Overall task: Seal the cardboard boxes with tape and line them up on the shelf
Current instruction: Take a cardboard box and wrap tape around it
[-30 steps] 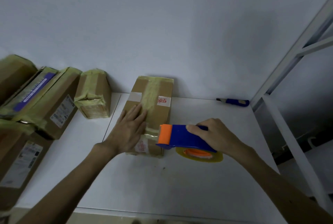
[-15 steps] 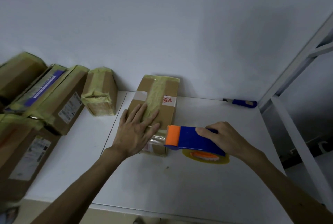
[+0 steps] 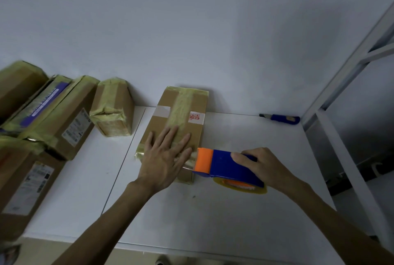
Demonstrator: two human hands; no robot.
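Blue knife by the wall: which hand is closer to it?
Right. The right hand grips the tape dispenser, in front of the utility knife and a bit left. The left hand presses flat on the cardboard box, farther left.

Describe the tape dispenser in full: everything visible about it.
The tape dispenser has a blue plastic body, an orange front end and a yellowish tape roll showing beneath. It lies roughly level, orange end pointing left against the near right corner of the cardboard box. The right hand grips its rear from above. Whether the roll touches the white shelf is unclear.
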